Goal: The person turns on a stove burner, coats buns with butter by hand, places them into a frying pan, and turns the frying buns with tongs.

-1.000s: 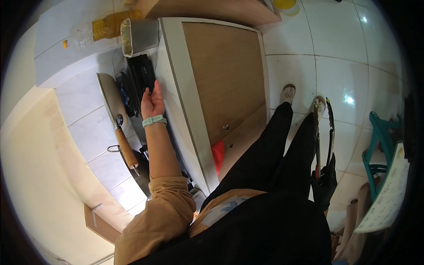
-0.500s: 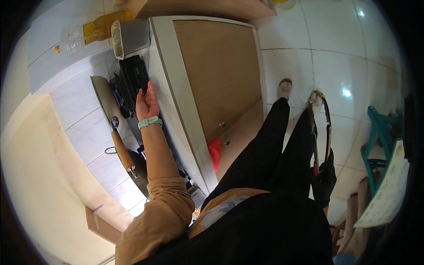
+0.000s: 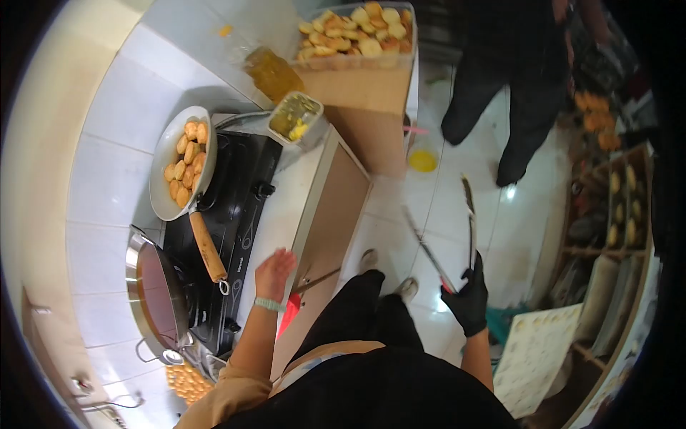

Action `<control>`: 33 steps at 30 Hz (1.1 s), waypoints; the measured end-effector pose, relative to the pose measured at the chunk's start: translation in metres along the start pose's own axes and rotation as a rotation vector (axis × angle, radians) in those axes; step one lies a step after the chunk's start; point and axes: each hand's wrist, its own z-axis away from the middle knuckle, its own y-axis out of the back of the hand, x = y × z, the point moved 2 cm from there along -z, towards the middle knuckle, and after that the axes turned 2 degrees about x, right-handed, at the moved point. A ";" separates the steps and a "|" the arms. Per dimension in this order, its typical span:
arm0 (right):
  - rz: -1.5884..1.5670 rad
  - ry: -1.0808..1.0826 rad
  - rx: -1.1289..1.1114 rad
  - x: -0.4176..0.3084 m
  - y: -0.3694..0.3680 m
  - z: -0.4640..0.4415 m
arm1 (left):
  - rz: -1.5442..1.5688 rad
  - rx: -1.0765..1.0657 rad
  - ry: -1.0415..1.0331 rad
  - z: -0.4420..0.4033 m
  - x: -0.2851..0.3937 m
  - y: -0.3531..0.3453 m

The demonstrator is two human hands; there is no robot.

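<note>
My left hand [image 3: 275,274], bare with a pale green wristband, hovers by the counter's front edge. Its fingers are stretched out and nothing is in it. My right hand [image 3: 468,300] wears a black glove and grips a pair of long metal tongs [image 3: 472,225], arms spread wide over the floor with nothing between them. On the black gas stove [image 3: 246,171], a white frying pan [image 3: 158,171] with a wooden handle [image 3: 206,247] holds several golden-brown rounded pieces [image 3: 187,161]. Nearer me stands a metal wok [image 3: 137,300] of brownish liquid.
A clear tub [image 3: 357,63] of browned pieces stands on a wooden surface beyond a small container [image 3: 295,114] and an oil bottle [image 3: 271,74]. Another person [image 3: 493,86] stands ahead on the tiled floor. Shelves [image 3: 600,250] and a pale spotted board [image 3: 536,357] are at right.
The view has shifted, bringing both pans' contents, the tub and another person into sight. My left hand has drawn back from the stove's front. The tongs' arms have spread wider.
</note>
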 end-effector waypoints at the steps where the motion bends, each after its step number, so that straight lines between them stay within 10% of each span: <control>1: -0.030 0.059 -0.077 -0.024 -0.005 -0.022 | 0.007 0.022 0.037 0.009 -0.002 0.004; 8: 0.071 0.424 -0.282 -0.170 -0.088 -0.176 | 0.155 -0.049 0.102 0.024 -0.013 0.025; 15: 0.175 0.373 -0.522 -0.167 -0.162 -0.320 | 0.141 -0.072 0.083 0.032 0.007 0.046; 33: 0.193 0.191 -0.789 -0.198 -0.207 -0.372 | 0.236 0.073 0.157 0.043 -0.008 0.047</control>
